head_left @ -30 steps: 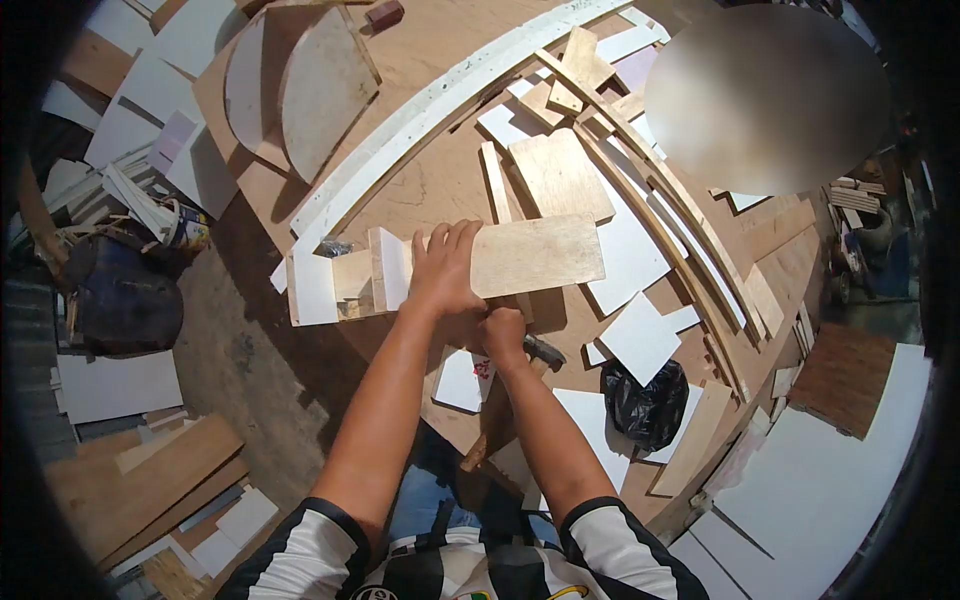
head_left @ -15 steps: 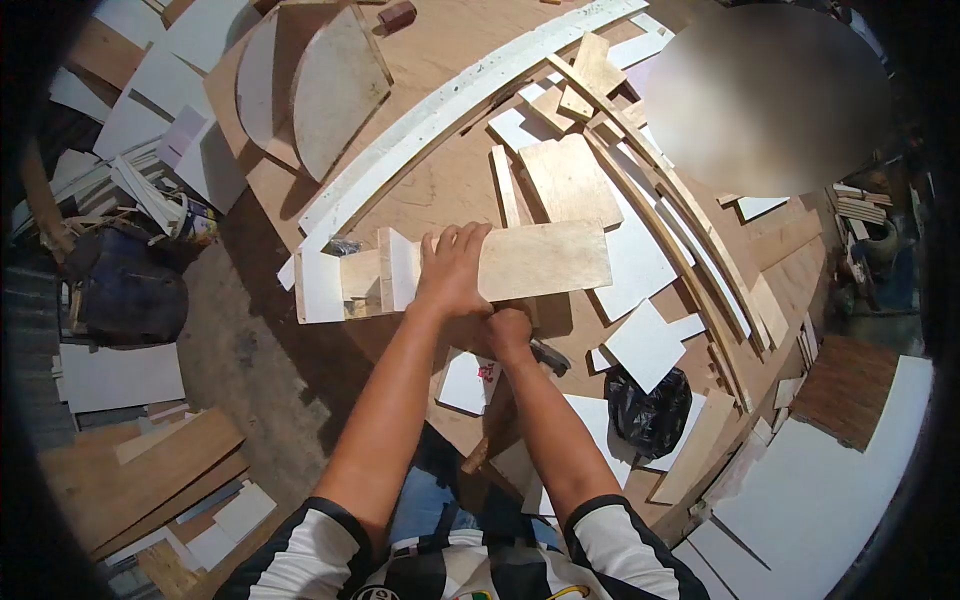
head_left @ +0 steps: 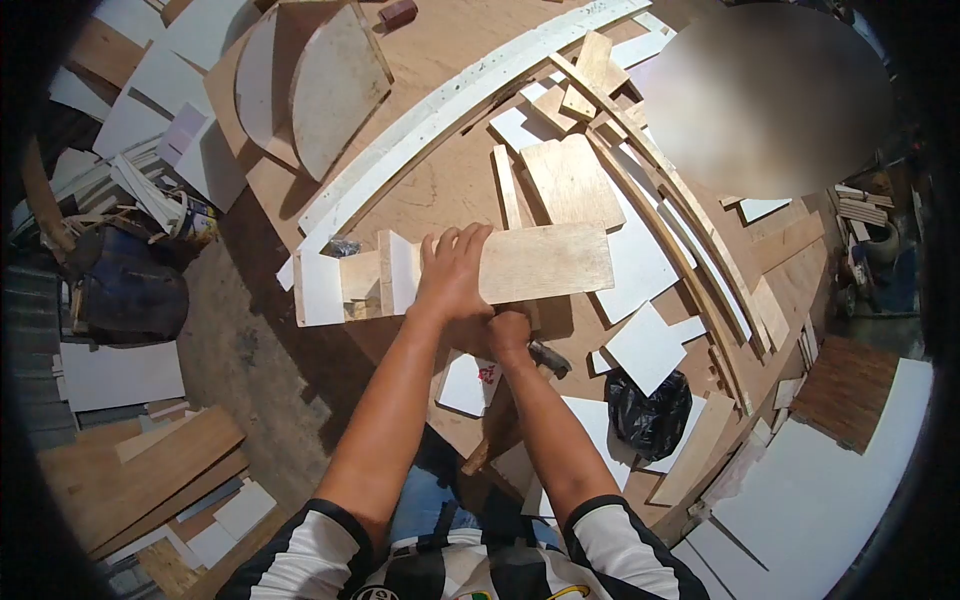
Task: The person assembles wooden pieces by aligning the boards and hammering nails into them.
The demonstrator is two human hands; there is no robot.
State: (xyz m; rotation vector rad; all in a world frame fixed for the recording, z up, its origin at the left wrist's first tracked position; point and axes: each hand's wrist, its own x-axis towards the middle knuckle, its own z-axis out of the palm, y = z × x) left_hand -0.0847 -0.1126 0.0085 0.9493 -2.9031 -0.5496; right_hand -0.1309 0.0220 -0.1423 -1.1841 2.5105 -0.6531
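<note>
A small wooden assembly with white upright panels point(head_left: 546, 264) lies across the table near its front edge. My left hand point(head_left: 453, 270) grips it, fingers spread over the top of the board beside the inner white panel point(head_left: 397, 272). Just under the board's near edge, my right hand point(head_left: 509, 330) is closed; what it holds, if anything, is hidden. A hammer point(head_left: 548, 360) shows its dark head beside my right wrist, with a wooden handle partly visible below. Left of it lies a white piece with red marks point(head_left: 467, 383).
A long curved white strip point(head_left: 430, 122) crosses the table point(head_left: 410, 195). Thin curved wooden strips point(head_left: 665, 200) and a black plastic bag point(head_left: 648, 420) lie to the right. Curved panels point(head_left: 335, 95) stand at the upper left. A blue container point(head_left: 130, 290) is on the floor.
Over the last second the view has shifted slightly, so the scene sits a little further right. Both hands keep nearly the same place on and beside the wooden assembly.
</note>
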